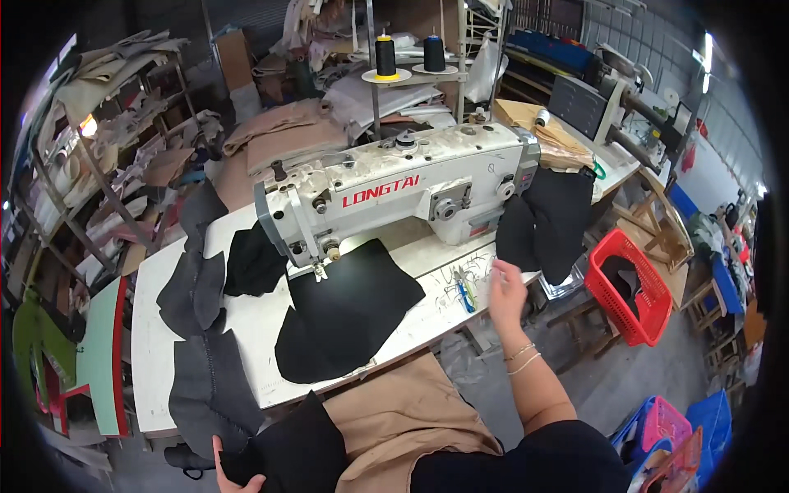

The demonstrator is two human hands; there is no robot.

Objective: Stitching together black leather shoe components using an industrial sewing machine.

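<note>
At the lower left, my left hand (234, 476) grips a black fabric piece (300, 448), its thumb and a finger showing at the edge. The piece lies over the brown cloth (403, 411) on my lap. A chain of dark grey sewn pieces (209, 382) runs down the table's left side to this hand. My right hand (508, 292) reaches over the table's right edge with fingers loosely bent, beside black fabric pieces (551, 226) and thread snips (466, 292). Another black fabric piece (349, 312) lies flat under the needle end of the white sewing machine (394, 189).
Loose thread ends (452, 283) lie around the snips. Two black thread cones (385, 59) stand behind the machine. A red plastic basket (629, 287) sits to the right, near a wooden stool (657, 226). Shelves heaped with material (107, 172) fill the left.
</note>
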